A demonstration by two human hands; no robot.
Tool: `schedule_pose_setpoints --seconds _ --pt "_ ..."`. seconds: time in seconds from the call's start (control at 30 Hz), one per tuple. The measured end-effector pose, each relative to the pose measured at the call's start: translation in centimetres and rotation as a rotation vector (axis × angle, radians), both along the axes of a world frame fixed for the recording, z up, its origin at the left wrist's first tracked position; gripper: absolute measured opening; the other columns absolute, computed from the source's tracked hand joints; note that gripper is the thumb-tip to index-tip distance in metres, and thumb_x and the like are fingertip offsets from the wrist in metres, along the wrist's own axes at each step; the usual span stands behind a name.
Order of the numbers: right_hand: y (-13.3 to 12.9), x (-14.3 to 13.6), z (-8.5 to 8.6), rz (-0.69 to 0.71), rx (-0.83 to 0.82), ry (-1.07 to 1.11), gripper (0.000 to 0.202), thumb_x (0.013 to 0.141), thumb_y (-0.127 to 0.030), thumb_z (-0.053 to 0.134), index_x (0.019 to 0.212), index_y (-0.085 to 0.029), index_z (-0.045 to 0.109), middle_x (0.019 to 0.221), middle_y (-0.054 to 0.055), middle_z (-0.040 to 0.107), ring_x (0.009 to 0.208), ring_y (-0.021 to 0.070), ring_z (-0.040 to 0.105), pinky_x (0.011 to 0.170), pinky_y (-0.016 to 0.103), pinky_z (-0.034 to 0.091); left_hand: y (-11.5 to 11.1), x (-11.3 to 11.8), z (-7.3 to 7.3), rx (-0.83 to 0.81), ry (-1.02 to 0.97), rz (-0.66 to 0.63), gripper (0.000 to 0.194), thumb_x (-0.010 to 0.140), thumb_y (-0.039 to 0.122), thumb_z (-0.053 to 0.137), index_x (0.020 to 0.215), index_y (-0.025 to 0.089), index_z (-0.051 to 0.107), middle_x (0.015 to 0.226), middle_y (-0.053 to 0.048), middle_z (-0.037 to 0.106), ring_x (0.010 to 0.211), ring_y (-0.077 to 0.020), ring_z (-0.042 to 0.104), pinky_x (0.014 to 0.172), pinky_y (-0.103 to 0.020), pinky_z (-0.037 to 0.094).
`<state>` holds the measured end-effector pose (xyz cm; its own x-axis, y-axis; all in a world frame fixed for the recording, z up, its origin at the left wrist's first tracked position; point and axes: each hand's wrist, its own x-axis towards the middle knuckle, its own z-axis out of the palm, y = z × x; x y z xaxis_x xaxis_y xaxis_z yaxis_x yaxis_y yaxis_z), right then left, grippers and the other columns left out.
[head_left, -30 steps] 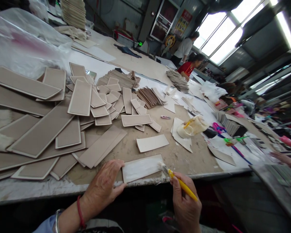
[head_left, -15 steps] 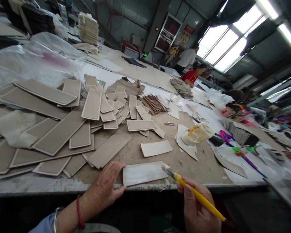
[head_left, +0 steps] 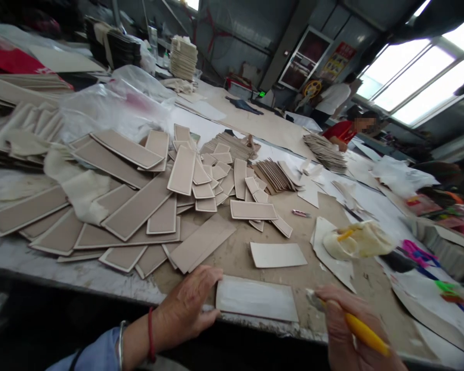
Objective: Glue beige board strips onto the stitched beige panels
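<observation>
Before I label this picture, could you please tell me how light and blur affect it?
Head view: the windows glare white at upper right; the space beneath the table is nearly black; the scene looks tilted, with things along the right edge smeared; the brush is soft, its bristles hard to make out.

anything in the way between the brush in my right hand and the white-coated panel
No, nothing visible: the paintbrush in your right hand is just right of the white-coated panel, with only brown table covering showing between them.
</observation>
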<state>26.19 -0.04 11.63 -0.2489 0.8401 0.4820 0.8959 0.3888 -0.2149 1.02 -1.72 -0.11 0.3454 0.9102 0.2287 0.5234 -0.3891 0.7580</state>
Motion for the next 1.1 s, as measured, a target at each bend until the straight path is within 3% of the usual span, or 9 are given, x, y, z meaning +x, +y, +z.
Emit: schedule_pose_setpoints --seconds 0.17,0.27,0.37,0.43,0.57,0.67,0.8,0.97,1.1 --pt "4.5 -7.8 -1.8 0.357 -0.324 -0.197 0.022 0.087 -0.015 0.04 0.103 -0.02 0.055 0.086 0.005 0.061 0.078 0.0172 0.06 0.069 0.027 0.047 -0.3 -0.1 0.5 -0.006 0.027 0.0 0.062 0.068 0.008 0.059 0.123 0.021 0.036 0.124 -0.007 0.051 0.12 -0.0207 0.042 0.105 -0.036 0.037" --pt "6.9 -12.6 -2.8 0.371 -0.534 -0.472 0.035 0.082 -0.01 0.048 0.115 -0.02 0.055 0.089 0.005 0.063 0.081 0.0195 0.063 0.068 0.027 0.048 -0.3 -0.1 0.3 0.026 0.064 0.0 0.066 0.065 0.007 0.059 0.125 0.019 0.034 0.123 -0.01 0.052 0.119 -0.0224 0.044 0.104 -0.038 0.039" --pt "9.1 -15.5 -3.5 0.405 -0.579 -0.665 0.053 0.083 -0.013 0.051 0.134 -0.024 0.039 0.094 0.006 0.064 0.081 0.0214 0.065 0.064 0.028 0.048 -0.1 0.1 -0.8 0.117 0.111 0.006 0.073 0.059 0.007 0.061 0.126 0.017 0.032 0.12 -0.013 0.055 0.114 -0.0262 0.049 0.099 -0.04 0.045" --pt "10.2 -16.3 -3.9 0.45 -0.572 -0.756 0.053 0.086 -0.013 0.048 0.136 -0.028 0.036 0.094 0.006 0.065 0.079 0.0213 0.066 0.061 0.028 0.048 0.2 0.2 -1.9 0.193 0.127 -0.001 0.076 0.057 0.007 0.062 0.125 0.015 0.031 0.117 -0.013 0.057 0.11 -0.0276 0.053 0.094 -0.039 0.049" --pt "11.4 -16.9 -4.3 0.508 -0.556 -0.817 0.043 0.088 -0.016 0.045 0.13 -0.026 0.042 0.091 0.005 0.067 0.075 0.0211 0.067 0.057 0.027 0.049 0.5 0.3 -3.0 0.245 0.122 -0.003 0.079 0.055 0.008 0.063 0.126 0.014 0.029 0.113 -0.014 0.059 0.106 -0.0287 0.055 0.092 -0.041 0.05" --pt "11.3 -17.3 -3.5 0.505 -0.545 -0.845 0.039 0.088 -0.014 0.045 0.127 -0.019 0.045 0.09 0.008 0.066 0.075 0.0228 0.067 0.056 0.03 0.049 0.3 0.2 -1.9 0.168 0.085 0.014 0.074 0.057 0.008 0.063 0.124 0.015 0.033 0.117 -0.013 0.057 0.109 -0.0276 0.053 0.095 -0.042 0.047" --pt "10.4 -17.2 -0.8 0.453 -0.518 -0.845 0.036 0.089 -0.008 0.037 0.125 -0.012 0.043 0.092 0.011 0.063 0.08 0.0236 0.065 0.06 0.032 0.05 0.2 -0.2 0.0 0.033 0.036 0.007 0.063 0.064 0.007 0.061 0.122 0.018 0.038 0.119 -0.01 0.054 0.113 -0.0244 0.048 0.1 -0.042 0.043" --pt "8.0 -13.0 2.3 0.334 -0.452 -0.814 0.034 0.08 -0.019 0.062 0.111 -0.014 0.053 0.096 0.009 0.057 0.085 0.023 0.06 0.065 0.031 0.051 0.2 -0.3 -0.1 0.056 0.024 0.02 0.057 0.068 0.008 0.062 0.12 0.017 0.039 0.116 -0.011 0.055 0.111 -0.025 0.049 0.097 -0.043 0.043" --pt "5.1 -8.0 1.3 0.176 -0.628 -0.791 0.037 0.069 -0.027 0.075 0.099 -0.016 0.058 0.1 0.009 0.054 0.086 0.0244 0.059 0.068 0.034 0.052 0.2 -0.2 -0.1 0.045 0.022 0.013 0.052 0.069 0.009 0.062 0.116 0.017 0.041 0.116 -0.011 0.054 0.111 -0.0254 0.048 0.098 -0.043 0.043"
